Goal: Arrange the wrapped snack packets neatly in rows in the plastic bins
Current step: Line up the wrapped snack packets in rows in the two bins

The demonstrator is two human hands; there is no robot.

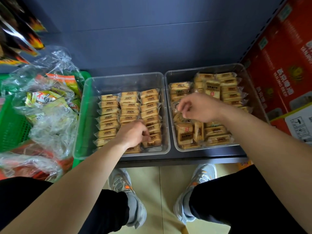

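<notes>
Dark shelf [152, 39], perhaps tiled beige floor [160, 191]

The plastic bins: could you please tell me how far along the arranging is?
The left bin holds three tidy rows; the left hand grips a packet at their near end. The right bin remains: its near packets lie jumbled beneath the right hand.

Retail shop: dark metal shelf [168, 159] carrying clear bins [81, 132] of wrapped snack packets [108, 108], red beer cartons [278, 73] stacked alongside.
</notes>
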